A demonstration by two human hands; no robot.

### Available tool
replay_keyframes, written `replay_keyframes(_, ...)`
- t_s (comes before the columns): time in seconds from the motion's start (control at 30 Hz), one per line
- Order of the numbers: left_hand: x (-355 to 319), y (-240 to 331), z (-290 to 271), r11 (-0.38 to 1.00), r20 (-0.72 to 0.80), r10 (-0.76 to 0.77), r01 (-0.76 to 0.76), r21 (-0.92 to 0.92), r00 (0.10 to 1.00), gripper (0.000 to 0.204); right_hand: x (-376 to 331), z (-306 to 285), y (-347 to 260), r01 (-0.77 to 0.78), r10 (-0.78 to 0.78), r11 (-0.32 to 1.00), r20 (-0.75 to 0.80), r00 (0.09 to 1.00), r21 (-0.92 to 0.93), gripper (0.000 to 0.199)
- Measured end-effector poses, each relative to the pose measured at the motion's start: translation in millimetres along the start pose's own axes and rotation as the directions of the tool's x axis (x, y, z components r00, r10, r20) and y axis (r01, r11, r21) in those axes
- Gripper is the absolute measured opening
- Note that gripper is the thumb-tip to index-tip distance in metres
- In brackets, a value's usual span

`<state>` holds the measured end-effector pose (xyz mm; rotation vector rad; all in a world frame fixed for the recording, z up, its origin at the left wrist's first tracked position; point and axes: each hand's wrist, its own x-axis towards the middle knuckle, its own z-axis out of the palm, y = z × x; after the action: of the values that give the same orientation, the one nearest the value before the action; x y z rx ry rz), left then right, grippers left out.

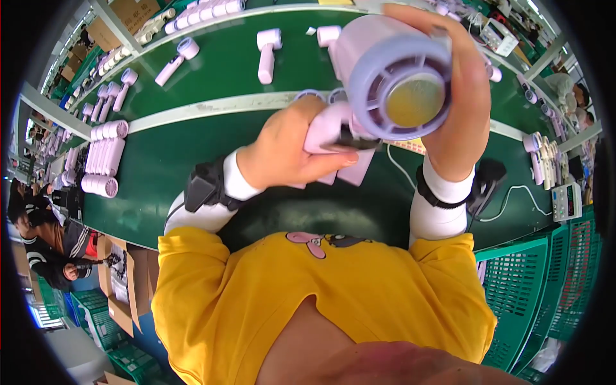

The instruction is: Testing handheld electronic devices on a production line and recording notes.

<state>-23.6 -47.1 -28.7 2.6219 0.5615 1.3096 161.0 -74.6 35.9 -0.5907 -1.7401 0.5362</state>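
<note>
A lilac hair dryer [374, 54] with a round barrel is held up close in front of me. Its ringed end, with spokes around a yellowish centre disc, faces me. My right hand [463, 119] wraps around the right side of the barrel. Lower down, my left hand [279, 149] grips the pale lilac handle [326, 131], its thumb stretched along the underside. A dark part shows where handle and barrel meet, partly blurred. Behind my left hand, more lilac pieces [357, 169] lie on the green table, mostly hidden.
Lilac dryers [106, 154] stand stacked at the left of the green table [160, 147]. Others [266, 54] lie beyond the pale rail [205, 109]. To the right are a small meter box [567, 202], a white cable [513, 192] and green crates [513, 282]. A co-worker [48, 247] sits far left.
</note>
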Motion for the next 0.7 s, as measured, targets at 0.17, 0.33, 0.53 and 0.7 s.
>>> replay_keyframes(0.17, -18.6, 5.0, 6.9, 0.981, 0.106, -0.084, 0.101, -0.167, 0.991, 0.044, 2.7, 11.6, -3.2, -0.405, 0.344, 0.82, 0.216, 0.914, 0.404, 0.043)
replay_keyframes(0.33, -23.0, 1.3, 21.9, 0.787, 0.191, -0.278, 0.337, -0.517, 0.941, 0.047, -1.7, 17.1, -1.8, -0.095, 0.107, 0.988, -0.092, 0.99, 0.123, 0.045)
replay_keyframes(0.53, 6.3, 16.1, -1.5, 0.2, 0.45, -0.281, 0.511, -0.836, 0.847, 0.054, 2.0, 10.0, 4.1, 0.016, -0.022, 0.999, -0.181, 0.983, -0.034, 0.037)
replay_keyframes(0.7, 17.6, 59.6, -54.8, -0.101, 0.307, -0.517, 0.299, -0.949, 0.799, 0.048, 2.0, -0.9, 10.4, -0.126, 0.094, 0.981, -0.211, 0.973, -0.145, 0.026)
